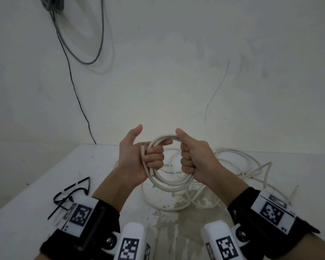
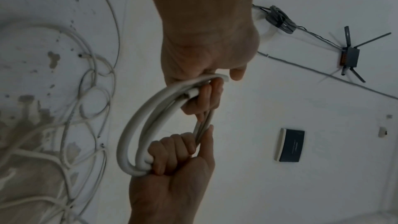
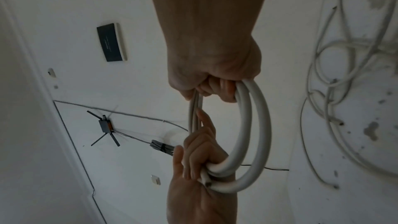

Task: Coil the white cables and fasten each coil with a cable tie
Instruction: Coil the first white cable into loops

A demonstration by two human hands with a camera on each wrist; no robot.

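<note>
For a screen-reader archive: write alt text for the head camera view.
Two bare hands, left hand and right hand, grip opposite sides of a small round coil of white cable above a stained white table. Loose white cables lie beyond; black plastic cable ties lie left.

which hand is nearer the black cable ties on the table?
Left. The left hand grips the coil on the side toward the black cable ties; the right hand grips its far side.

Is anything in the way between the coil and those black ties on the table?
Nothing visible. The coil is held above the table by the left hand and right hand. The ties lie in the open, near the left wrist.
</note>
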